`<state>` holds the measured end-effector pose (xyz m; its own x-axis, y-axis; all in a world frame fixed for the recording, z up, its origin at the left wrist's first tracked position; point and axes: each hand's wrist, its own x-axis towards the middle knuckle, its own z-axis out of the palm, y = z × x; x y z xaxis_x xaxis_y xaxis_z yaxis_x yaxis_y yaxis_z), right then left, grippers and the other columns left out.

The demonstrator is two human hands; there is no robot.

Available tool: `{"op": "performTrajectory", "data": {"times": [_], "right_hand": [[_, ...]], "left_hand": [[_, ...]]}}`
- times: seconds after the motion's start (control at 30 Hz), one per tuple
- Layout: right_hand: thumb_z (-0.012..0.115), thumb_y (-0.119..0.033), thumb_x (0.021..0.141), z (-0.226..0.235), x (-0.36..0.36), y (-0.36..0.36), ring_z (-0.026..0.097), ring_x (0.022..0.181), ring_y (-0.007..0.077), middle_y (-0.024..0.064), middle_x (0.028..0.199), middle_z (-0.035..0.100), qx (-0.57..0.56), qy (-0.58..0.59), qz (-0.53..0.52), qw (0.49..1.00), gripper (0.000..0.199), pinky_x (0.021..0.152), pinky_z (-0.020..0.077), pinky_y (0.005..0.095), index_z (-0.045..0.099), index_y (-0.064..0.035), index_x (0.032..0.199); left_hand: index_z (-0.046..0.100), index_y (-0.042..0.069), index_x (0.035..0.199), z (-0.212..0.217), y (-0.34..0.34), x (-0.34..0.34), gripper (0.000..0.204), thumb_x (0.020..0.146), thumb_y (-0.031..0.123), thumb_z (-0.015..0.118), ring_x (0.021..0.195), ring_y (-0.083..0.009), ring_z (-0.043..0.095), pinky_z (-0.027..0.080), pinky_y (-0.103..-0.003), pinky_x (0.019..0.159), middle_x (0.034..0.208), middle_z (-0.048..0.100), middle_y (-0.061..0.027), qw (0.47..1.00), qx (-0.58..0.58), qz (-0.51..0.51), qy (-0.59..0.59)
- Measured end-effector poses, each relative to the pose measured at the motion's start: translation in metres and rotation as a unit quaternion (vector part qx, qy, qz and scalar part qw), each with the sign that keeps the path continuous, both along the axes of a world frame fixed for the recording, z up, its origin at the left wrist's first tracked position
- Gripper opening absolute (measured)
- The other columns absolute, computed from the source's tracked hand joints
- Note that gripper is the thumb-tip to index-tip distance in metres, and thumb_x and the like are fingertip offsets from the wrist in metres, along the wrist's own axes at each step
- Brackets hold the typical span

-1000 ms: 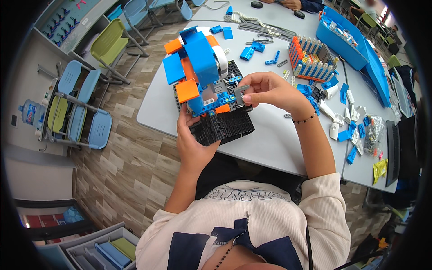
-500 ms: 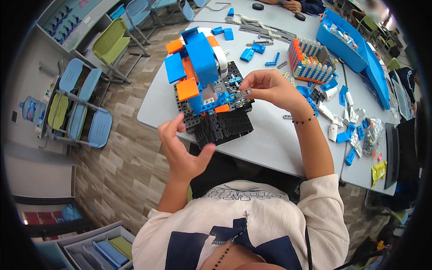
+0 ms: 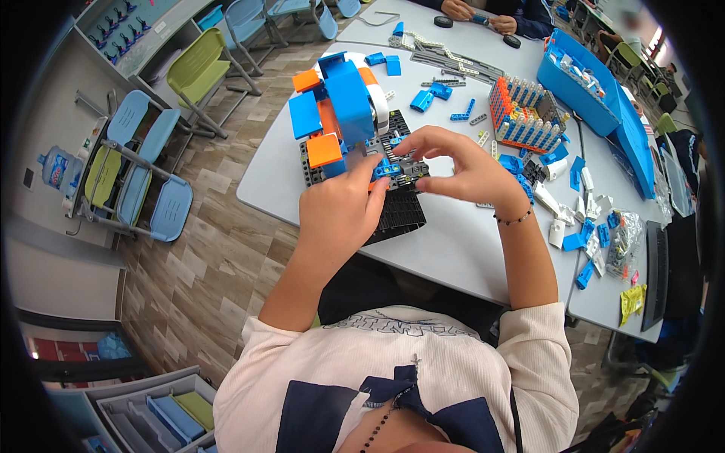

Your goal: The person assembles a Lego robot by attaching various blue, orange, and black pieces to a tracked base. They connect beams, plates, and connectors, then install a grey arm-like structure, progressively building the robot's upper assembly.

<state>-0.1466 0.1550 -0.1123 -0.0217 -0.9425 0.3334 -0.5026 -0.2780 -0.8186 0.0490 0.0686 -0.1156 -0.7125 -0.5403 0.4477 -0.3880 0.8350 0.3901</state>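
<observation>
On the table before me stands a toy-brick robot model (image 3: 353, 98) of blue, orange and white panels on a black tracked base. My left hand (image 3: 340, 208) reaches in at its near side, with thumb and forefinger closed on a blue beam (image 3: 387, 171) low on the model. Opposite it, my right hand (image 3: 470, 172) curls its thumb and fingers around a small grey piece (image 3: 411, 169) at the model's right side. Part of the base and near track is hidden behind my left hand.
Right of the model is a brick-built crate (image 3: 529, 134). Blue and white panels lie beyond it, beside a clear parts bag (image 3: 625, 245). A blue storage box (image 3: 578, 75) stands farther back. Another person's hands (image 3: 483, 16) work at the far edge. Folding chairs (image 3: 198, 72) stand left.
My left hand has moved right and closed on the blue beam. My right hand has shifted slightly, its fingers now wider around the grey piece, which sits against the model.
</observation>
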Motion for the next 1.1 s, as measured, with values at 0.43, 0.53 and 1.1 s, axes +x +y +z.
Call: {"op": "performTrajectory", "data": {"times": [0.43,0.53,1.1], "right_hand": [[0.076,-0.014,0.077,-0.01,0.022,-0.009,0.066,0.085,0.0198,0.0091,0.089,0.07,0.03,0.02,-0.042,0.998,0.02,0.079,0.0501,0.0296,0.068,-0.004,0.093],[0.072,-0.016,0.078,-0.008,0.023,-0.009,0.065,0.079,0.021,0.0073,0.084,0.069,-0.007,0.116,-0.059,0.991,0.015,0.087,0.0468,0.0355,0.068,-0.0052,0.088],[0.072,-0.013,0.072,0.008,0.036,0.003,0.062,0.078,0.0195,0.0019,0.07,0.062,-0.112,0.374,-0.129,0.912,0.006,0.099,0.0363,0.0526,0.067,-0.0103,0.075]], "left_hand": [[0.064,0.009,0.105,-0.002,-0.006,0.001,0.021,0.085,0.015,0.061,0.058,-0.029,0.064,0.049,-0.038,0.052,0.066,0.064,-0.0114,0.999,0.038,-0.02,0.002],[0.065,0.009,0.103,-0.004,-0.005,-0.001,0.018,0.086,0.014,0.06,0.058,-0.0292,0.064,0.048,-0.038,0.051,0.067,0.064,-0.0111,0.999,0.035,-0.003,0.021],[0.068,0.011,0.098,-0.012,0.006,-0.007,0.014,0.086,0.015,0.06,0.055,-0.0272,0.063,0.047,-0.037,0.049,0.065,0.065,-0.0094,0.998,0.002,0.032,0.061]]}}
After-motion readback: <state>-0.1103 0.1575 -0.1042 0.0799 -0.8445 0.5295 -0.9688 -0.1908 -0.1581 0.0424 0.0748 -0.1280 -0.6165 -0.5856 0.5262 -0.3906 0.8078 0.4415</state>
